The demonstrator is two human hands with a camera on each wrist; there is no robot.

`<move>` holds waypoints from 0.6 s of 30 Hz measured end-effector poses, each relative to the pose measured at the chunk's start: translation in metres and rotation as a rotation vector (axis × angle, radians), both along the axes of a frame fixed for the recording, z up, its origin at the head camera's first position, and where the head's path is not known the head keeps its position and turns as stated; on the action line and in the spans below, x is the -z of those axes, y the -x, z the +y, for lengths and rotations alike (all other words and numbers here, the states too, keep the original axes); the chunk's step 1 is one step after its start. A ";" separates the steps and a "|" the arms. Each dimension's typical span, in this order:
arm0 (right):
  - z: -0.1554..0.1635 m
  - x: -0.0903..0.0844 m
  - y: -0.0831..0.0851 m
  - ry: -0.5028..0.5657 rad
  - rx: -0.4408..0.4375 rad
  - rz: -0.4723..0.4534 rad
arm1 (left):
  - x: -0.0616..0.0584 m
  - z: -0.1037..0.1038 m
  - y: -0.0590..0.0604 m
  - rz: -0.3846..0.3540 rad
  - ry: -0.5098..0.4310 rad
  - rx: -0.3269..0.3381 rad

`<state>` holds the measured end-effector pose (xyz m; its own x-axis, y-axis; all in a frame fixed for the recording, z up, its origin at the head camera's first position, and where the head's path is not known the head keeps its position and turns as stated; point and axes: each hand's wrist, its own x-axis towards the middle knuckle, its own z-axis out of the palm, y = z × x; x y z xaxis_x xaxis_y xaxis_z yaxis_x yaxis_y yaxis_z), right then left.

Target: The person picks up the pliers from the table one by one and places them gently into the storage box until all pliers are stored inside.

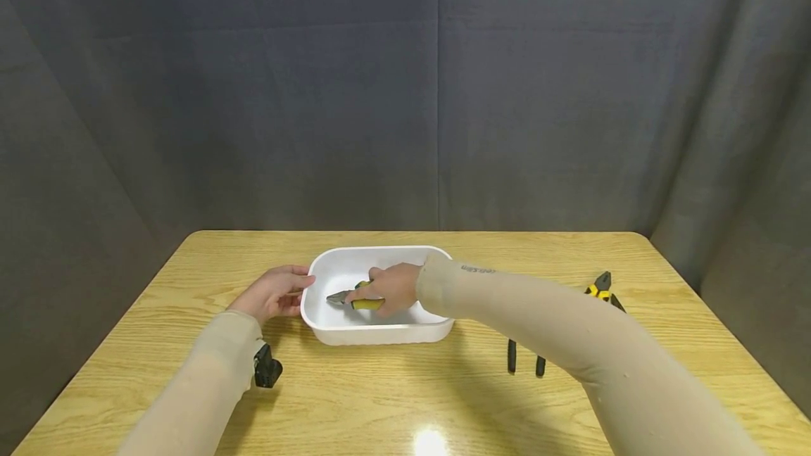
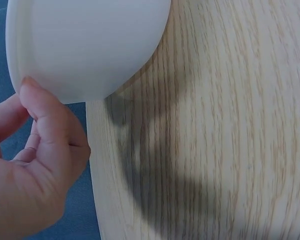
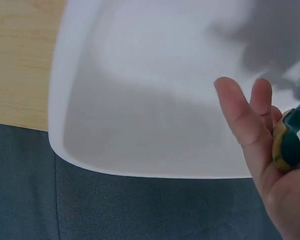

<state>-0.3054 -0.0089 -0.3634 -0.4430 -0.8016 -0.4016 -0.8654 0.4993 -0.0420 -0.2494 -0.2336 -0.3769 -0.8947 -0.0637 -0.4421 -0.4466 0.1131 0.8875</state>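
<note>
A white plastic tub (image 1: pixel 383 335) stands on the wooden table. At its left end my left hand (image 1: pixel 274 293) grips the rim; the left wrist view has the thumb and fingers pinching the edge of the white wall. Reaching into the tub from the right, my right hand (image 1: pixel 398 288) holds a pair of pliers (image 1: pixel 366 305) by yellow-and-green handles. Their grey nose points left, low over the tub's floor. In the right wrist view the handle (image 3: pixel 289 145) lies against the palm, with some fingers stretched out past it.
On the table's right side lie black-and-yellow pliers (image 1: pixel 599 288), partly covered by my right sleeve (image 1: pixel 538 308). Two black handles (image 1: pixel 512 356) poke out below that sleeve. A dark grey curtain (image 1: pixel 355 125) hangs behind the table (image 1: pixel 355 400).
</note>
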 end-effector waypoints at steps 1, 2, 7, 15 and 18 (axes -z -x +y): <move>0.000 0.002 0.001 0.003 0.000 -0.001 | 0.000 0.000 0.000 -0.001 0.002 0.001; 0.000 0.003 0.001 0.008 0.003 -0.004 | 0.000 0.000 -0.001 -0.002 0.003 -0.001; -0.004 0.007 0.000 -0.021 -0.002 0.011 | -0.001 -0.001 -0.002 0.002 0.017 0.005; -0.007 0.009 -0.009 -0.079 0.058 0.039 | -0.001 -0.002 -0.001 0.002 0.019 0.002; -0.007 0.012 -0.010 -0.095 0.040 0.077 | -0.001 -0.003 -0.001 -0.001 0.031 -0.006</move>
<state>-0.2955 -0.0163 -0.3752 -0.5062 -0.7428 -0.4382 -0.8437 0.5318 0.0733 -0.2488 -0.2362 -0.3759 -0.8940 -0.0828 -0.4404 -0.4479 0.1374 0.8835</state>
